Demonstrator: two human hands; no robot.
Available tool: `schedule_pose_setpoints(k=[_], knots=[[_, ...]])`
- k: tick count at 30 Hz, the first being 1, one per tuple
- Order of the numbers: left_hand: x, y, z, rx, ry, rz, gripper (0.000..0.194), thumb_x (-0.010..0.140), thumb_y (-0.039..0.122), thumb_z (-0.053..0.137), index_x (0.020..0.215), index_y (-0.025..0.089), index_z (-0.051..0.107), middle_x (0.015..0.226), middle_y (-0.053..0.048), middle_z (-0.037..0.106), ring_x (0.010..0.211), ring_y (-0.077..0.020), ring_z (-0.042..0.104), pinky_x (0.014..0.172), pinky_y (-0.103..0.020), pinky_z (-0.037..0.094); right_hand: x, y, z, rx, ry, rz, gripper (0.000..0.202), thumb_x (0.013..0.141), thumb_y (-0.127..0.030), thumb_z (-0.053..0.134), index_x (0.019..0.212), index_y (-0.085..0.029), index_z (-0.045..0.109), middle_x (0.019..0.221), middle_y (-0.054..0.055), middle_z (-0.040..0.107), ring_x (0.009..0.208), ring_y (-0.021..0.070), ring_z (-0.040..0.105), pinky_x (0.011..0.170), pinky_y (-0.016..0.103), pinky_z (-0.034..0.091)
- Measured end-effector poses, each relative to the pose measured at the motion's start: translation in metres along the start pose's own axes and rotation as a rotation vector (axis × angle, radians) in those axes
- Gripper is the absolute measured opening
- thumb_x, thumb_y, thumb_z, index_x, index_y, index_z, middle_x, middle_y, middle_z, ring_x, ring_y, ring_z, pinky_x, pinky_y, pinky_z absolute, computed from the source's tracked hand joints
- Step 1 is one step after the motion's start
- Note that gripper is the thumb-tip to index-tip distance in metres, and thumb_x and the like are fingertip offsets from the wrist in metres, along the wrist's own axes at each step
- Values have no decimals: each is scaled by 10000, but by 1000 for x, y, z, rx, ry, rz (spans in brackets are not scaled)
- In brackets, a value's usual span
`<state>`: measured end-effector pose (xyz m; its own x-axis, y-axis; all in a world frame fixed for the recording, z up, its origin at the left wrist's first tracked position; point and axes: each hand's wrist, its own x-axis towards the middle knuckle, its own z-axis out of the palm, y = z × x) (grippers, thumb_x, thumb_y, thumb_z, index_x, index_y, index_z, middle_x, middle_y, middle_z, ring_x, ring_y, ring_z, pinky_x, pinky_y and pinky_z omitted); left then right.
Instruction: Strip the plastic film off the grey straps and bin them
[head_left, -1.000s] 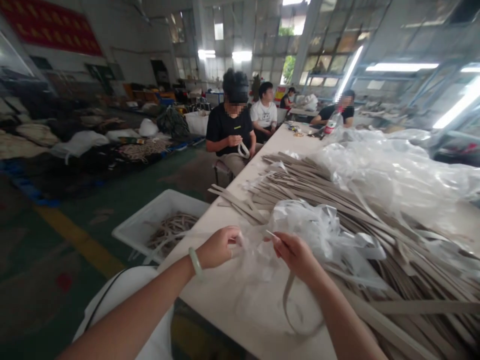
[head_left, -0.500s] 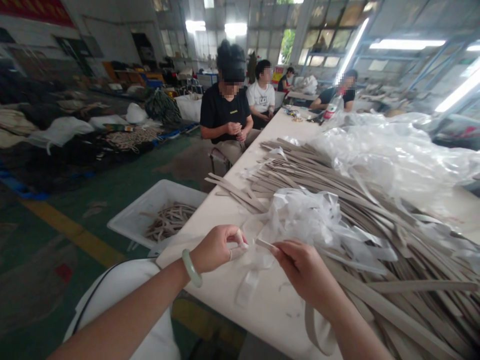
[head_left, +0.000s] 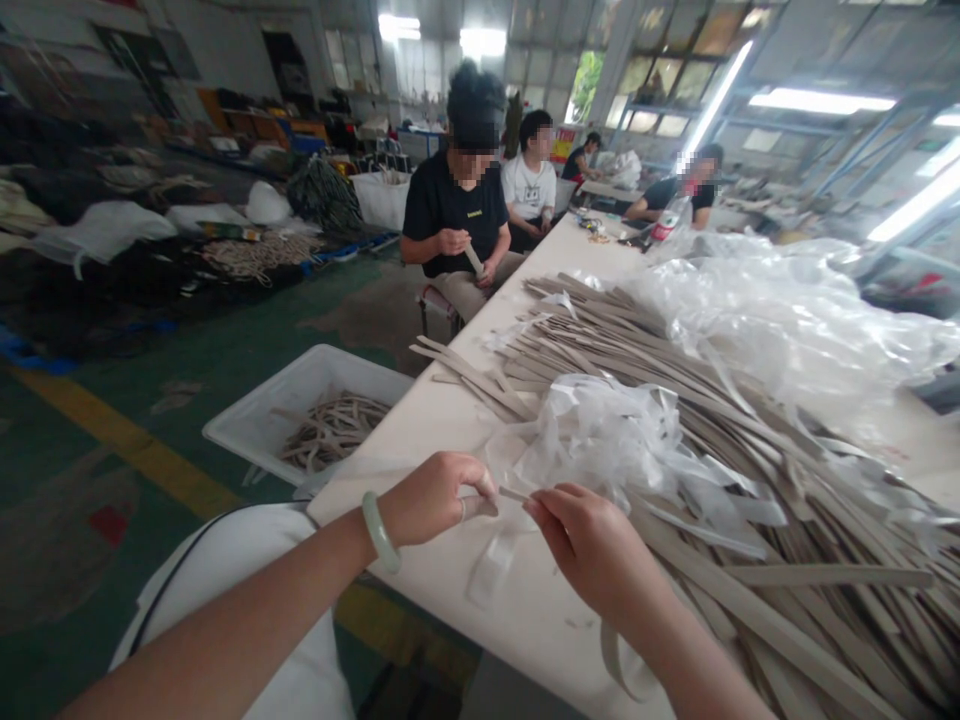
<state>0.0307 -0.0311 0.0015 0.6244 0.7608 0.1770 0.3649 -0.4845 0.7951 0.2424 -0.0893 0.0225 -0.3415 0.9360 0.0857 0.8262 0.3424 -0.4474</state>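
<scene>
From my remote post I log a pale table [head_left: 442,430], grey strips heaped [head_left: 739,440] rightward. The right hand [head_left: 581,535], nearer, pinches one strip [head_left: 514,494], its short end pointing crosswise leftward; the left hand [head_left: 435,497] curls at that tip, whether gripping I can't tell.

Strips [head_left: 825,520] lie on the table [head_left: 442,412], bin [head_left: 262,410] at left.
</scene>
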Motion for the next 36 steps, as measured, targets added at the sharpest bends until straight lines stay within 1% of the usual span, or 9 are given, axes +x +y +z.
schedule_pose_setpoints(k=[5,8,12,15,18,21,24,31,36], knots=[[-1,-1,-2,40,-51,82,97,838,216,617,828,162,698,869,-46,709,861,-163,641,807,-230,450,-1,1,-3,-54,-39,12,363,963,-348,387,685,-187,556,695,45,604,615,144,555,574,254,313],[-1,0,-4,104,-103,105,146,877,208,548,836,158,679,874,-60,694,865,-175,628,810,-247,443,-2,0,-5,-30,-41,7,373,964,-343,384,653,-191,525,668,38,595,614,145,548,579,258,310],[-3,-1,-4,173,-115,136,153,887,171,506,857,143,653,900,-77,674,879,-184,613,812,-261,442,-3,-1,-4,3,-55,4,386,961,-337,383,620,-193,488,613,22,564,565,134,502,559,262,288],[-3,-2,-3,175,-124,155,149,891,176,509,856,137,649,895,-76,671,873,-181,611,815,-263,441,-3,-1,-3,26,-35,5,369,960,-323,376,630,-193,480,616,19,556,569,135,489,567,258,289],[-3,-2,-4,158,-125,173,161,897,220,521,829,147,648,880,-61,672,861,-173,612,818,-260,440,-5,-1,-5,43,-8,1,368,961,-322,364,634,-194,472,616,18,544,579,138,487,579,259,291],[-3,-1,-5,155,-130,187,164,892,239,540,807,144,642,858,-50,669,837,-168,611,797,-254,440,-8,-4,-7,57,-31,11,376,966,-330,356,629,-195,454,611,15,530,576,135,480,571,260,285],[-4,-1,-5,177,-129,190,141,885,220,550,810,138,637,854,-50,666,827,-167,606,782,-250,436,-11,-6,-8,64,-54,15,368,968,-334,354,635,-196,431,624,14,528,586,132,480,575,260,284],[-4,3,-6,210,-141,173,134,884,200,545,819,134,641,863,-52,668,837,-165,609,787,-243,438,-12,-9,-3,75,-54,27,366,968,-334,354,634,-196,413,625,15,520,587,130,478,572,260,276],[-4,1,-6,226,-133,168,132,878,206,558,812,134,647,879,-56,674,848,-169,612,792,-247,440,-14,-11,0,85,-58,42,360,966,-334,353,641,-195,416,640,20,533,598,131,489,570,258,274]])
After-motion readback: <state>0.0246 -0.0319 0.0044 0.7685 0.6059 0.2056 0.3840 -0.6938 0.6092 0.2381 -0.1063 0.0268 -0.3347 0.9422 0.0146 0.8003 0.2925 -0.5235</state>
